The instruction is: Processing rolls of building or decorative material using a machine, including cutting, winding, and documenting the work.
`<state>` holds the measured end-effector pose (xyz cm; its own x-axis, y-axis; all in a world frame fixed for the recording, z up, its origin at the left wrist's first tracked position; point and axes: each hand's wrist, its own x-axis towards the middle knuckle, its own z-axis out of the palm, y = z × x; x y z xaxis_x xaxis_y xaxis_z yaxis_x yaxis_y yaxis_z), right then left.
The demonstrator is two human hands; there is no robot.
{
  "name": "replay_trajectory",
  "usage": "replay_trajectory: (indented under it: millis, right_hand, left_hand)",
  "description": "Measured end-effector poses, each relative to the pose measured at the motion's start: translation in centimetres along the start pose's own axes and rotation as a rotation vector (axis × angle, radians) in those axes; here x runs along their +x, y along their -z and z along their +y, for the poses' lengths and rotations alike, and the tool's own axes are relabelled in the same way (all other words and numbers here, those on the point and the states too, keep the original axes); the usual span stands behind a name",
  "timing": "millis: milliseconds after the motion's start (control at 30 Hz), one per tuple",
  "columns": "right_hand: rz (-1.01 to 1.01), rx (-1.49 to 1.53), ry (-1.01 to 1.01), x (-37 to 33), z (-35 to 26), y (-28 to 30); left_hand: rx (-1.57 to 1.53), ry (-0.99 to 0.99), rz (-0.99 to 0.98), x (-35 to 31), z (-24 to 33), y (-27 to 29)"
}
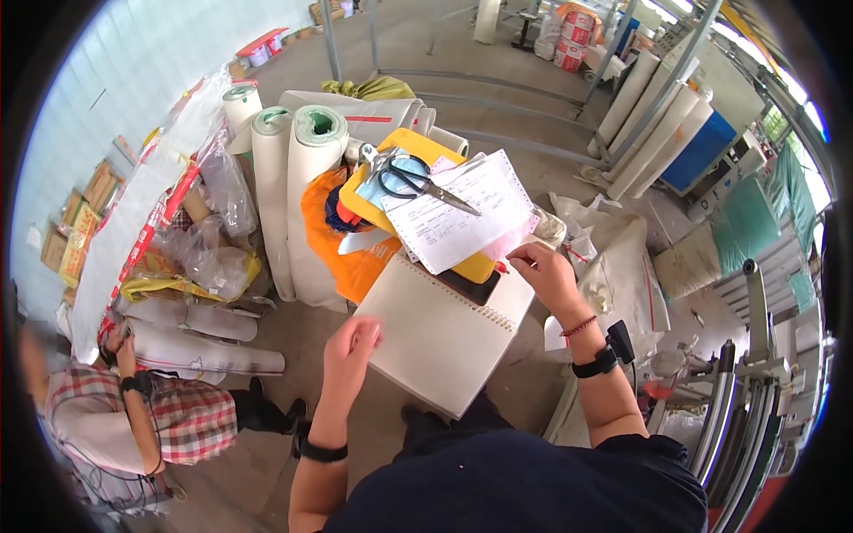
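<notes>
A spiral-bound pad [435, 342] with a blank page lies open in front of me. My left hand [349, 351] hovers by its left edge, fingers curled in and nothing showing in them. Over the pad's upper right corner is my right hand [544, 271], its thumb and fingers pinched together. A small red item [501, 266] shows at those fingertips; whether they grip it is unclear. Above the pad, black-handled scissors [426, 188] rest on printed paper sheets [458, 213], which overlap a yellow tray [418, 142]. A dark flat object [471, 286] sticks out below the tray.
An orange bag [342, 240] and tall white rolls [317, 178] stand beyond the pad's left. At the left, a person [147, 404] in a checked garment is beside plastic-wrapped goods [218, 266]. Metal rails [506, 102] cross behind; a machine with metal rollers [720, 409] stands at right.
</notes>
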<state>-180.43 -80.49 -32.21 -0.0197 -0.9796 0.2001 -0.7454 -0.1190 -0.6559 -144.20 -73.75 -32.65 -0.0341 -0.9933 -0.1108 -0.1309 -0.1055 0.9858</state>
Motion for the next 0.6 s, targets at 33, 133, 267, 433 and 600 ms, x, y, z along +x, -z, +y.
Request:
replay_trajectory:
  millis: [33,133,267,433,600]
  right_hand:
    - [-0.011,0.005,0.012,0.6,0.4,0.0]
    - [-0.048,0.011,0.084,3.2,1.2,0.2]
    - [-0.057,0.04,0.249,7.9,2.4,0.7]
    - [-0.087,0.112,0.346,10.8,4.4,2.0]
    - [-0.067,0.182,0.202,10.1,9.3,3.3]
  left_hand:
    - [0.0,0.002,0.016,1.3,0.2,-1.4]
    - [-0.025,0.031,0.108,5.0,-0.6,-5.0]
    - [0.246,0.095,0.282,9.1,0.3,-9.5]
    - [0.491,0.142,0.385,10.0,0.5,-12.7]
    - [0.02,0.175,0.352,10.7,-0.3,-13.3]
